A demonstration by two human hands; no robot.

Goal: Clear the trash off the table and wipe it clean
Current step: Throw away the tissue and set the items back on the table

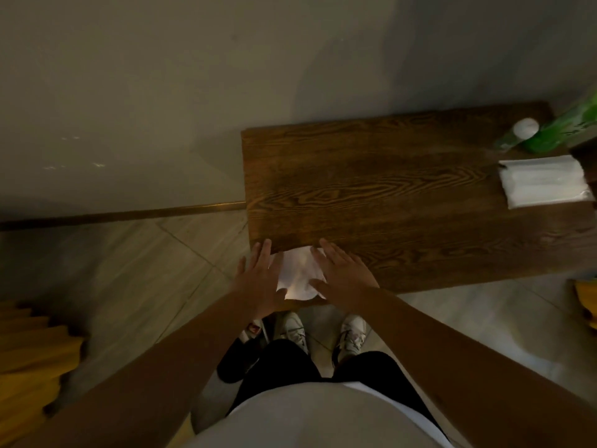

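A dark wooden table (403, 189) stands against the wall. At its near left corner lies a crumpled white tissue (298, 276). My left hand (258, 279) rests flat at the tissue's left edge, fingers spread. My right hand (342, 273) lies flat on the tissue's right side, fingers extended. Neither hand grips the tissue; both press on or beside it.
At the table's far right stand a green plastic bottle (562, 130) with a white cap and a white tissue pack (546, 181). My feet in white shoes (323, 331) are below the table edge. A black object (239, 360) lies on the floor; yellow wood (29, 357) at left.
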